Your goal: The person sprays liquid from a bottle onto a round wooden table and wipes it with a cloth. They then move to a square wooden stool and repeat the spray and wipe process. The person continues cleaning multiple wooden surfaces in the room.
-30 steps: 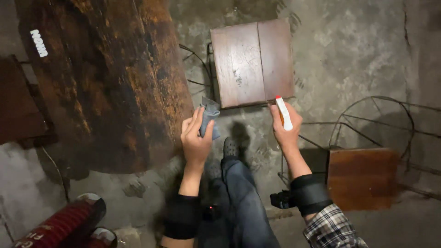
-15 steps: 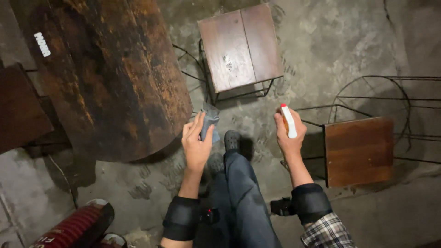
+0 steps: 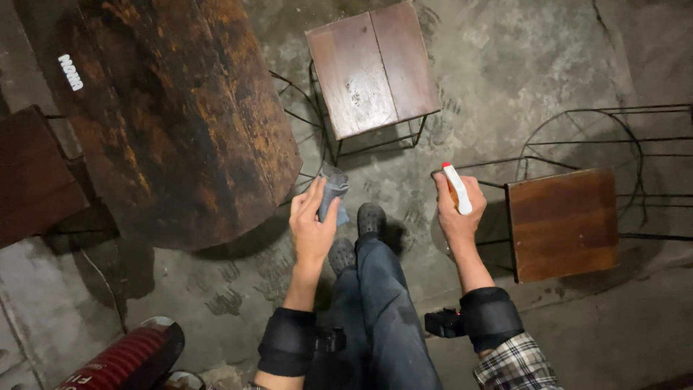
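Observation:
My left hand point(image 3: 312, 224) holds a folded grey cloth point(image 3: 333, 191) just off the near edge of a dark, worn wooden table point(image 3: 173, 108). My right hand point(image 3: 456, 209) grips a white spray bottle with a red tip point(image 3: 456, 186), held upright beside a wooden chair seat point(image 3: 561, 222) on a black wire frame. Below and between my hands are my legs in dark jeans and my dark shoes point(image 3: 369, 219) on the concrete floor.
A second wooden chair seat point(image 3: 372, 68) on a wire frame stands ahead of me. A dark wooden stool top point(image 3: 32, 177) is at the left edge. A red cylinder point(image 3: 126, 357) lies at the bottom left. The floor point(image 3: 534, 58) is rough grey concrete.
The view has shifted: the far chair moved up in the frame and the right chair came further into view. Both hands keep their grip and stay in about the same pose.

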